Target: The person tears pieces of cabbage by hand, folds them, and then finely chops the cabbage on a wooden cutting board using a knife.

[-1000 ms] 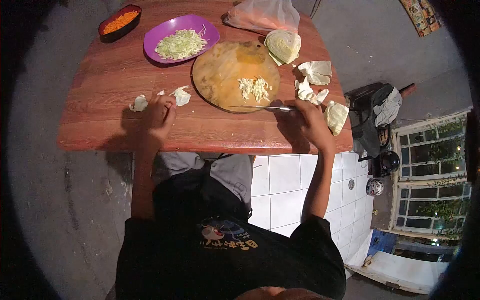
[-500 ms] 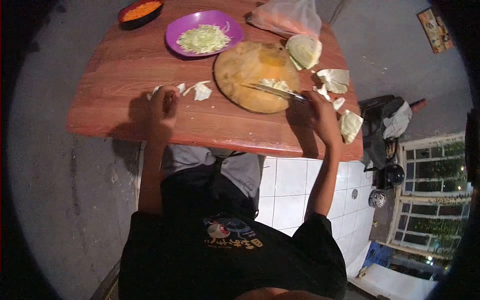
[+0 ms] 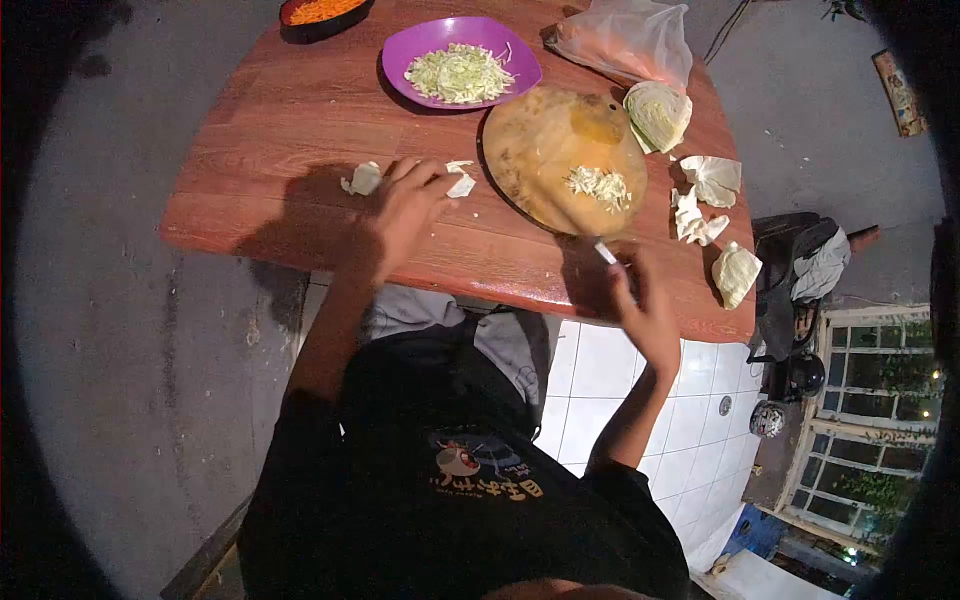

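Observation:
My right hand (image 3: 645, 305) grips a kitchen knife (image 3: 605, 252) by its handle at the table's front side. Its blade is motion-blurred and points toward the round wooden cutting board (image 3: 530, 150). On the board lies a small heap of chopped cabbage (image 3: 600, 187). My left hand (image 3: 405, 215) is over the table left of the board, fingers stretched out and holding nothing I can see. Its fingertips are close to a cabbage scrap (image 3: 461, 184), and another cabbage scrap (image 3: 365, 179) lies to its left.
Behind the board stand a purple plate (image 3: 395, 75) of shredded cabbage and a dark bowl (image 3: 330, 28) of shredded carrot. A cut cabbage (image 3: 658, 115) sits beside a plastic bag (image 3: 630, 45) with orange contents. Cabbage leaves (image 3: 712, 180) and a cabbage chunk (image 3: 736, 275) lie at right.
The view has shifted, so the table appears farther right. My left hand has gone from curled fingers to stretched ones. My right hand has drawn the knife back from the chopped cabbage.

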`<control>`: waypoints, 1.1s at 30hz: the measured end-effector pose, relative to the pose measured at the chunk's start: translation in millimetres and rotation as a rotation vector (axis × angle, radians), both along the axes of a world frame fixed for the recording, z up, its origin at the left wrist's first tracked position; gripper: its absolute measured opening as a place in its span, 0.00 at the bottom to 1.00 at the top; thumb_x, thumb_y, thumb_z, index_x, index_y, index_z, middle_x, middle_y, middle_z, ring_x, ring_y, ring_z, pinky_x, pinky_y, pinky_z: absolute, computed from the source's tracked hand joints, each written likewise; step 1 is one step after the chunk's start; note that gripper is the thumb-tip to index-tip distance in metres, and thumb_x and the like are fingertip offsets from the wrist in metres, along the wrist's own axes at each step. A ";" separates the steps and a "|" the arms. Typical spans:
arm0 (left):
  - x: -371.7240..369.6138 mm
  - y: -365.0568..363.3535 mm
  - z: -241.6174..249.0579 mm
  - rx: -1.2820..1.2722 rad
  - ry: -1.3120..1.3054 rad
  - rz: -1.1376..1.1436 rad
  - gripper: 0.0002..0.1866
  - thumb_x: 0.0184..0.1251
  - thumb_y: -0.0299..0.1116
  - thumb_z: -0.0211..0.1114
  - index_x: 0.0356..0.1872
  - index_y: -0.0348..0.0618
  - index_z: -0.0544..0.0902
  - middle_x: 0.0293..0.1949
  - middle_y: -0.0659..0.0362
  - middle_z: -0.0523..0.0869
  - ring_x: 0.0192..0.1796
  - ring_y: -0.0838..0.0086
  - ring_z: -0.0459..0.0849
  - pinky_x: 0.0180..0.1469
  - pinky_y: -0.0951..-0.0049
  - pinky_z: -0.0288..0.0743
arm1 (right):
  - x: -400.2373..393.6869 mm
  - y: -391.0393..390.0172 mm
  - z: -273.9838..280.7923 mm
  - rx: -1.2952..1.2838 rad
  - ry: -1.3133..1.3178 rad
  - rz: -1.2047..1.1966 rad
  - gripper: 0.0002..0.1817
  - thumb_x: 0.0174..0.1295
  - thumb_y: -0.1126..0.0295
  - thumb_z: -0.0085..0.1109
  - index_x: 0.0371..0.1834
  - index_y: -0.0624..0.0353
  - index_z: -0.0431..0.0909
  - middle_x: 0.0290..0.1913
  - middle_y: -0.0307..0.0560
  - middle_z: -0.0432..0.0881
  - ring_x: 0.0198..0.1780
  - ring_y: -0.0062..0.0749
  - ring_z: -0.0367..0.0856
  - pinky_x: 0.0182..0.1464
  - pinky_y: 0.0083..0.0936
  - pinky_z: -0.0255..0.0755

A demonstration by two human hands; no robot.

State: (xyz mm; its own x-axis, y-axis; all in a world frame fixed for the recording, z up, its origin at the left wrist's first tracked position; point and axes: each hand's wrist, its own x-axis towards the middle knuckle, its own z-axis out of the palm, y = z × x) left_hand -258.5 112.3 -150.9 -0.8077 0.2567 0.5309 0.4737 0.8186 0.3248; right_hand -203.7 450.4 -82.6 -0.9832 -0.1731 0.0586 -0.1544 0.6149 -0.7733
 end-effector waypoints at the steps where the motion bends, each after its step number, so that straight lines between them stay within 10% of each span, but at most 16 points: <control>1: -6.1 0.2 -7.2 0.036 -0.084 -0.037 0.11 0.71 0.35 0.68 0.49 0.44 0.88 0.47 0.57 0.85 0.54 0.58 0.81 0.60 0.58 0.76 | 2.0 -2.1 0.2 0.078 -0.038 0.082 0.13 0.77 0.71 0.53 0.58 0.65 0.80 0.46 0.59 0.85 0.47 0.48 0.85 0.55 0.36 0.76; 3: -10.1 -7.0 -3.4 0.006 -0.116 -0.049 0.10 0.71 0.34 0.68 0.49 0.44 0.88 0.45 0.56 0.85 0.53 0.58 0.82 0.59 0.57 0.76 | 1.5 -4.0 -11.0 0.073 -0.087 0.124 0.15 0.73 0.73 0.58 0.61 0.62 0.81 0.48 0.62 0.83 0.51 0.57 0.83 0.57 0.40 0.75; 16: 8.8 -23.7 18.5 0.634 -0.207 0.084 0.11 0.77 0.29 0.66 0.55 0.41 0.83 0.38 0.58 0.86 0.38 0.74 0.79 0.44 0.72 0.74 | 1.4 -46.5 -12.3 0.573 0.363 0.151 0.22 0.68 0.63 0.66 0.64 0.51 0.81 0.55 0.43 0.82 0.57 0.43 0.76 0.60 0.42 0.65; 25: -7.6 9.7 45.6 0.722 -0.566 -0.158 0.13 0.79 0.34 0.66 0.56 0.37 0.86 0.36 0.66 0.86 0.36 0.85 0.80 0.36 0.80 0.73 | -37.5 -95.0 2.9 -0.161 0.322 0.158 0.17 0.69 0.71 0.66 0.59 0.62 0.82 0.50 0.57 0.84 0.48 0.46 0.85 0.51 0.36 0.77; 33: -64.7 61.7 40.1 0.468 -0.532 -0.379 0.12 0.73 0.34 0.69 0.50 0.38 0.88 0.30 0.59 0.88 0.32 0.81 0.81 0.36 0.73 0.74 | -99.5 -73.7 -10.5 -0.095 0.199 0.065 0.10 0.67 0.75 0.65 0.48 0.67 0.85 0.36 0.57 0.88 0.33 0.44 0.87 0.41 0.35 0.78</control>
